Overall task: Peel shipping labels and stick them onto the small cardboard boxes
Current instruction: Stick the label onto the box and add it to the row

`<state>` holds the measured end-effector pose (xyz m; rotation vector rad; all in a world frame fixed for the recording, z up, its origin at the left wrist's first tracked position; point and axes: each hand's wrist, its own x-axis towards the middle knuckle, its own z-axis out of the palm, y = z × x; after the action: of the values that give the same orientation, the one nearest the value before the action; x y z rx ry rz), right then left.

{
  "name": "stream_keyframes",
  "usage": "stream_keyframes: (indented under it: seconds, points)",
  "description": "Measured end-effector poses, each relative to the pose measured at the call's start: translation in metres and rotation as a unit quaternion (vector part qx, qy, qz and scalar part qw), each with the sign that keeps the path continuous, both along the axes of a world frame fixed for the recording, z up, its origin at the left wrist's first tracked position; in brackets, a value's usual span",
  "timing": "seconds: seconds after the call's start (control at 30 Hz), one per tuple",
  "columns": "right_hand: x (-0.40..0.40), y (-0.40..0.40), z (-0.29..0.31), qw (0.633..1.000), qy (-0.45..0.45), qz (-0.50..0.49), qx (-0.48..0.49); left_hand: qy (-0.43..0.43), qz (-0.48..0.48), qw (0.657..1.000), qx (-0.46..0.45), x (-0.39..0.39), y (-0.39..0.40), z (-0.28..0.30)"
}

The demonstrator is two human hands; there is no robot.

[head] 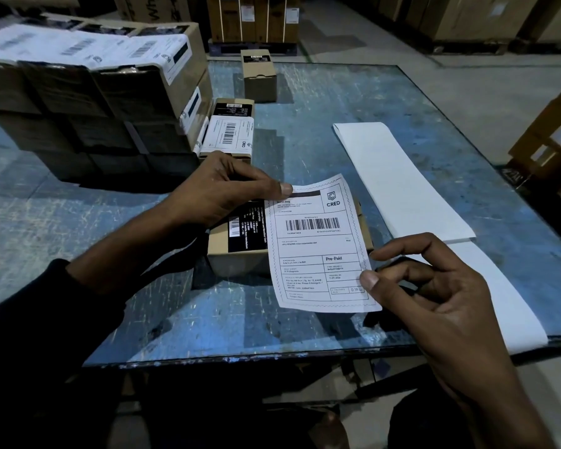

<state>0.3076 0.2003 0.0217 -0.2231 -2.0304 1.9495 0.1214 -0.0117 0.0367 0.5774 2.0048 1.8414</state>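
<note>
Two hands hold one label [318, 244] stretched over a small box [237, 251] near the table's [402, 102] front edge. The left hand [221, 189] pinches the label's far left corner between thumb and fingers; the right hand [434, 286] pinches the near right edge, thumb on top, other fingers curled below. The label seems peeled already and is in the placing step, hovering partly over the box top and not yet pressed flat. The next move likely calls for squaring it to the box, lowering one edge first, then smoothing it down to avoid creases.

The label is thin white paper, rectangular, printed with a barcode and a wavy border, and bows slightly. The box is plain brown cardboard with a black printed panel on top. The table is worn, scratched blue. A long white backing strip [399, 179] lies smooth to the right. Labelled boxes [88, 69] stand stacked at far left.
</note>
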Motion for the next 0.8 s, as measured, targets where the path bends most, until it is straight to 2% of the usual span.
stream_keyframes:
  seconds: [0.8]
  points:
    - [-0.0002, 0.0003, -0.0019, 1.0, -0.001, -0.009, 0.015, 0.004, -0.002, 1.0, -0.017, 0.0019, 0.0008, 0.0048]
